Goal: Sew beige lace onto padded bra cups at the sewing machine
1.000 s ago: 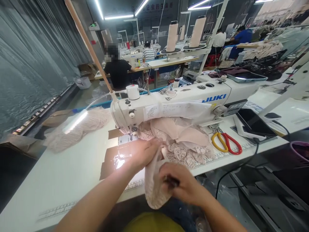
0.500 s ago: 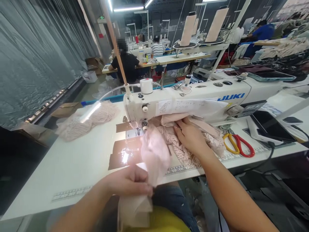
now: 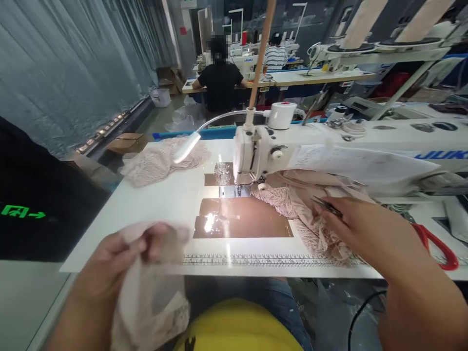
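My left hand (image 3: 120, 253) is closed around a piece of thin pale pink fabric (image 3: 148, 307), which hangs down past the table's front edge. Part of that hand and the cloth is smeared by motion. At the right, my right hand (image 3: 351, 219) grips small dark thread snips (image 3: 329, 206), their points towards the left. It rests over a heap of pink lace fabric (image 3: 288, 202) bunched under the arm of the white sewing machine (image 3: 256, 151). The needle area and metal plate (image 3: 228, 191) lie left of the heap.
Another pink lace bundle (image 3: 161, 163) lies at the table's back left. Red-handled scissors (image 3: 438, 246) are beside my right forearm. A lit lamp (image 3: 187, 147) on a bent tube reaches over the table. A printed ruler (image 3: 252, 260) runs along the front edge. A person in black (image 3: 219, 80) sits ahead.
My left hand has drawn the pale pink fabric away from the machine, to the left. My right hand now shows thread snips over the lace heap. The view has swung left.
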The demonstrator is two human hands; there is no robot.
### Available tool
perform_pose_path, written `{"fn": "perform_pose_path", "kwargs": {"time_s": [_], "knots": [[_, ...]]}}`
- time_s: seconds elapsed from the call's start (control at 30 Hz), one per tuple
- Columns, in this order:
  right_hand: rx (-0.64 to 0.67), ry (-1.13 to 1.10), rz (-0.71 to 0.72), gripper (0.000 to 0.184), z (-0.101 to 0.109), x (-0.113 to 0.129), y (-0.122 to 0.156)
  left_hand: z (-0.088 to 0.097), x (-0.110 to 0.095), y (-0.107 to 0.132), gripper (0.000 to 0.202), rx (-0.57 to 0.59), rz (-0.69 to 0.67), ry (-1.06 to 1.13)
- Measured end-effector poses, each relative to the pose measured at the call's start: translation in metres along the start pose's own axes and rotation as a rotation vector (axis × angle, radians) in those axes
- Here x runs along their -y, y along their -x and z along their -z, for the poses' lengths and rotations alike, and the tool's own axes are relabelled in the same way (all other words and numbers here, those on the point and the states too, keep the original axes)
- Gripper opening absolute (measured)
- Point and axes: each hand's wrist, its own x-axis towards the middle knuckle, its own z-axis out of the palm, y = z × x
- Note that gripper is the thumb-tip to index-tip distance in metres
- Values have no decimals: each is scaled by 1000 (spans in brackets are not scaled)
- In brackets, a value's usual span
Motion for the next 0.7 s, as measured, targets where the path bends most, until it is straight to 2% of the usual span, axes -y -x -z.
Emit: {"fn": "perform_pose_path", "kwargs": {"time_s": [0.07, 0.17, 0.23, 0.33, 0.43, 0.57, 0.7], "knots": [[-3, -224, 136, 43, -7, 8, 7, -1, 4, -15, 25, -6, -80, -151], [128, -647, 396, 48, -18, 41, 13, -10, 17, -41, 33, 212, -51, -394], [259, -824, 497, 49, -23, 71, 15, -17, 27, -52, 32, 352, -15, -480], [409, -991, 538, 49, -31, 112, 14, -26, 35, -59, 34, 427, 1, -554], [531, -1155, 541, 49, -40, 139, 7, -31, 35, -56, 37, 476, -1, -559], [612, -1322, 575, 42, -48, 156, -3, -31, 30, -54, 29, 586, -11, -593], [639, -1340, 678, 40, -44, 164, -6, -30, 25, -59, 22, 675, 3, -652]]}}
